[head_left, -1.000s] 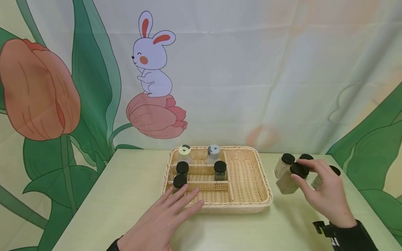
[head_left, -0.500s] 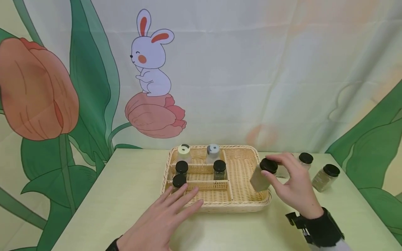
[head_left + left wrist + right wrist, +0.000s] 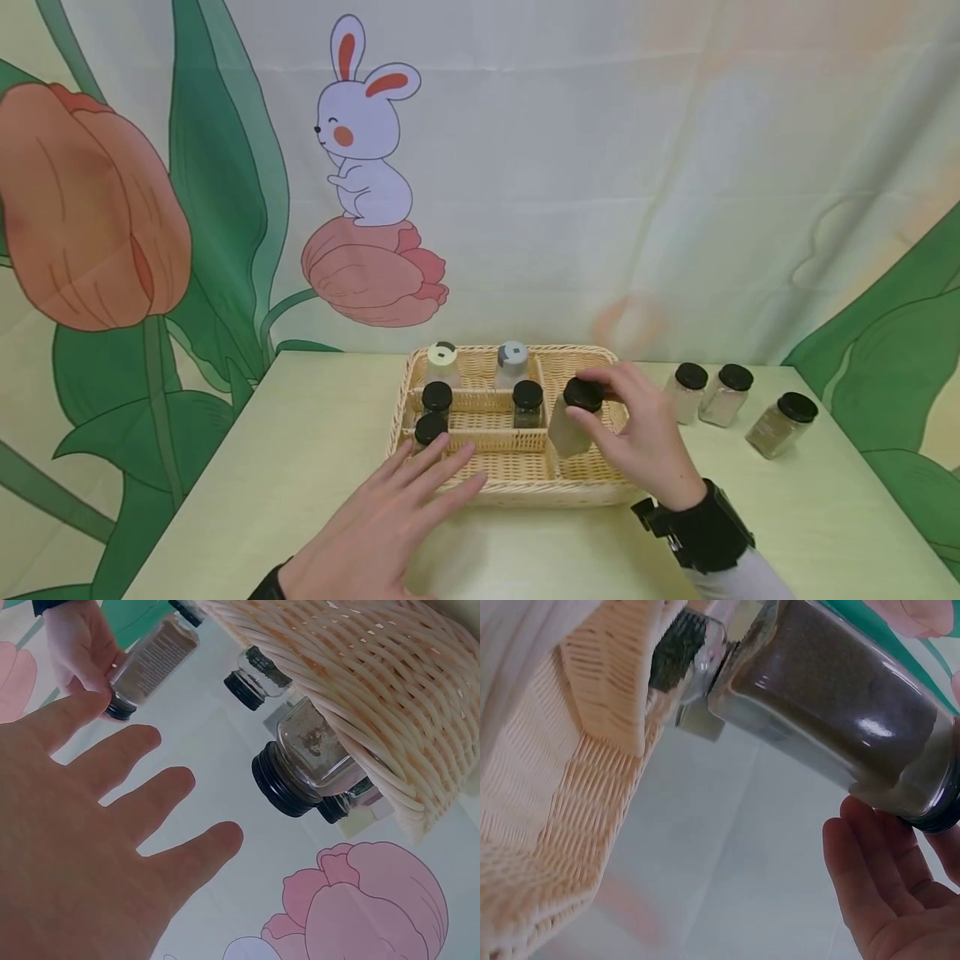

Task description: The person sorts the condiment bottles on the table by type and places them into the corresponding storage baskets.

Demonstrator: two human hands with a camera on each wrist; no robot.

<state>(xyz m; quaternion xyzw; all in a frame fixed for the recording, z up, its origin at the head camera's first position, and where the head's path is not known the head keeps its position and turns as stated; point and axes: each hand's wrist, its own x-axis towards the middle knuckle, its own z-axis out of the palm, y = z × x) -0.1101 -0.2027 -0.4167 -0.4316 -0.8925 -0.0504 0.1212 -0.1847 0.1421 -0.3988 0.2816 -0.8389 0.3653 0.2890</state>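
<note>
Left hand [image 3: 378, 521] seemingly hides part of front jar [image 3: 430, 430].

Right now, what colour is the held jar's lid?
The lid is black, clearest in the head view.

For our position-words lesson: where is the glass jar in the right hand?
In the head view, the glass jar is above the wicker basket, right of a smaller capped jar.

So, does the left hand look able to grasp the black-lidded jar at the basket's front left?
Likely yes: the left hand is empty, its spread fingers are near the jar, and nothing visible blocks them.
</note>
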